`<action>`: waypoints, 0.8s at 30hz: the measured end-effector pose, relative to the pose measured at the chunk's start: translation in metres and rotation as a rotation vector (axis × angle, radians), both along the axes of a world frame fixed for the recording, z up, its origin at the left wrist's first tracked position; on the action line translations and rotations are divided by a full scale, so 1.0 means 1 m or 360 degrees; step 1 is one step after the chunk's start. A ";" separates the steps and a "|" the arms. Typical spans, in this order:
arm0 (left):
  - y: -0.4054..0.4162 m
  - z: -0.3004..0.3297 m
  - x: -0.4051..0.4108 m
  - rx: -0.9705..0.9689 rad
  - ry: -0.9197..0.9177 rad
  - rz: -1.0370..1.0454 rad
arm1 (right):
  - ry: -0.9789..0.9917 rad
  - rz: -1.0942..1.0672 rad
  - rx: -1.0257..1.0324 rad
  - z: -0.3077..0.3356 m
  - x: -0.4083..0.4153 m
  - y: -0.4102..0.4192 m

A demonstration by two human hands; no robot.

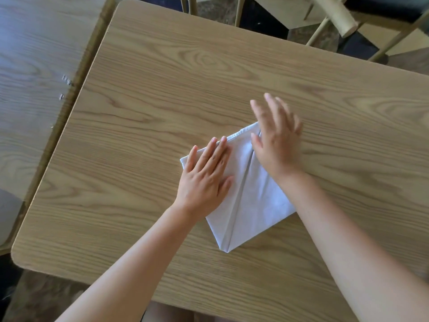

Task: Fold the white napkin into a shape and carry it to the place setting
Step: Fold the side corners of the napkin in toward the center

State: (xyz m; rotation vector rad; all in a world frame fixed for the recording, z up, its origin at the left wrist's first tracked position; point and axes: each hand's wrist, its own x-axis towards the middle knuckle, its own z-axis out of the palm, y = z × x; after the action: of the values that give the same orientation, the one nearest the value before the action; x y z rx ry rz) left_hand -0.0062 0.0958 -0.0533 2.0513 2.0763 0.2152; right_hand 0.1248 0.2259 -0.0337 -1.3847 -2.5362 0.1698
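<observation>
The white napkin (253,201) lies flat on the wooden table (162,94), folded into a kite-like shape with a centre seam running down to a point near me. My left hand (206,175) rests palm down on its left flap, fingers together and flat. My right hand (276,140) is over the napkin's far right corner with fingers spread; it is blurred, and its fingertips reach past the cloth over the bare table. No place setting is in view.
A second wooden table (30,89) stands close on the left, with a narrow gap between. Light wooden chair legs and rails (343,26) stand beyond the far edge at the top right. Floor shows below the table's near left corner.
</observation>
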 end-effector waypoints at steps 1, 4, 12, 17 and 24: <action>0.000 -0.001 0.001 -0.0006 0.0021 0.0022 | -0.0091 0.0149 0.0007 -0.005 0.001 -0.002; 0.001 -0.003 0.002 -0.0016 0.0063 0.0058 | -0.0239 0.0320 -0.0205 -0.020 0.004 -0.009; -0.027 0.003 -0.013 -0.0145 0.0140 -0.0349 | -0.0298 0.0317 -0.0267 -0.026 0.006 -0.007; -0.079 0.009 -0.028 -0.0194 0.0105 -0.0857 | -0.0304 0.0300 -0.0258 -0.026 0.006 -0.007; -0.024 0.008 0.003 -0.0037 0.0097 -0.1318 | -0.0323 0.0303 -0.0223 -0.029 0.006 -0.007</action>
State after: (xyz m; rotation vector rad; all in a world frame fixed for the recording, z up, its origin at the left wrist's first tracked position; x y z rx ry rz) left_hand -0.0033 0.0719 -0.0455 2.7034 1.0820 -0.0145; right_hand 0.1307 0.2188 -0.0626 -1.2640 -2.8752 0.2578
